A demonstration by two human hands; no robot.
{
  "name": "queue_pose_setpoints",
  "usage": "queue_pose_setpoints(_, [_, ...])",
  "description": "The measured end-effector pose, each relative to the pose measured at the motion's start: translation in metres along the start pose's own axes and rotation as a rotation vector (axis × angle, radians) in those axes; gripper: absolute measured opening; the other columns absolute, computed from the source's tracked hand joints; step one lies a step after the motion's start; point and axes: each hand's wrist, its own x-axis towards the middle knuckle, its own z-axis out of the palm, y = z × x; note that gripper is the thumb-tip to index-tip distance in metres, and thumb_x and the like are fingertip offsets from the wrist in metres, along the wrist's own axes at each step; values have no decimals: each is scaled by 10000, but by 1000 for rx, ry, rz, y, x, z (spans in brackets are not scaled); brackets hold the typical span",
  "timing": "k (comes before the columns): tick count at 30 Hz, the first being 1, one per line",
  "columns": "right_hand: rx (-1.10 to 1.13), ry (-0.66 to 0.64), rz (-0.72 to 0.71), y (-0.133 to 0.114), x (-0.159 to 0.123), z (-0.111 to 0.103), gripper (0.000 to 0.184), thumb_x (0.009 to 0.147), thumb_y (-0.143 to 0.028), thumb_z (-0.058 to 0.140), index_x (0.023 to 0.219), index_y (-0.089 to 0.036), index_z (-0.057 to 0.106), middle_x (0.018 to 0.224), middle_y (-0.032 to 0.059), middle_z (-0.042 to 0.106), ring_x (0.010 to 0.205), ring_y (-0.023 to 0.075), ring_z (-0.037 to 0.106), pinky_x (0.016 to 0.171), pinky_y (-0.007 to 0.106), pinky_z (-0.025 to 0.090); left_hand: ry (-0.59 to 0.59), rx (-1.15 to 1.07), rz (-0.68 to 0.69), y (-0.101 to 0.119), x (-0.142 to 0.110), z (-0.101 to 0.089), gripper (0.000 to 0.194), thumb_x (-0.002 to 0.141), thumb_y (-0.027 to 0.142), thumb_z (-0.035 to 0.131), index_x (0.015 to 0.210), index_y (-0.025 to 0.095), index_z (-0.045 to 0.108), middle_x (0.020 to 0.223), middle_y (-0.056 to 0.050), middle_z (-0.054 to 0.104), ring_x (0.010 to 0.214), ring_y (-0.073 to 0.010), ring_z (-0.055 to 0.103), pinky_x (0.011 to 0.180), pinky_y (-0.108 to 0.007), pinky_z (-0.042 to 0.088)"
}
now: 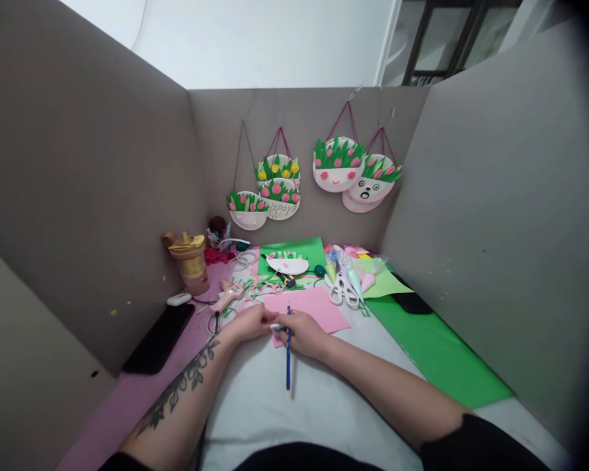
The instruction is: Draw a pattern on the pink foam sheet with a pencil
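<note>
My right hand (pixel 304 332) is closed, with a dark blue pencil (pixel 288 363) held in its fingers and pointing toward me. A small white piece (pixel 275 328) shows at its fingertips; its kind is unclear. My left hand (pixel 255 322) meets it from the left, fingers pressed together; whatever they hold is hidden. Under and behind both hands lies a sheet of pink paper (pixel 324 313) on the white table cover (pixel 255 399).
White scissors (pixel 343 291) and piping-bag-like tubes lie at the right. A pink glue gun (pixel 227 297), paper scraps and a half-plate flower craft (pixel 288 263) lie behind. A drink cup (pixel 190 265) and black phone (pixel 161 339) are left. Plate crafts (pixel 338 173) hang on the partition.
</note>
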Motion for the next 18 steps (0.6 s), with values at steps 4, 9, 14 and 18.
queue_pose_setpoints(4, [-26,4,9,2,1,1,232,763,-171,571,956,-218,691,739,35,644,689,163,540,635,235,388,-11,-6,-17,1,0,1,251,744,257,538,915,186,708,708,-8,659,666,-152,545,640,-221,383])
queue_pose_setpoints(9, [-32,-15,-17,2,0,0,209,761,-174,571,928,-214,689,760,36,664,697,164,551,652,238,395,-9,-30,7,-1,1,2,255,758,288,538,918,182,705,724,-10,669,688,-154,544,643,-214,388])
queue_pose_setpoints(14, [-89,-25,5,1,1,-5,292,769,-164,553,1031,-218,670,801,49,683,730,179,559,657,246,390,-13,-24,-6,-5,2,3,267,741,254,539,939,185,704,714,-6,666,671,-146,544,639,-208,386])
queue_pose_setpoints(18, [-97,-46,6,-1,0,-4,214,776,-197,561,951,-220,681,766,41,665,715,171,553,660,240,385,-1,-34,23,-7,3,5,273,745,273,548,956,188,698,741,-8,674,682,-146,541,643,-204,387])
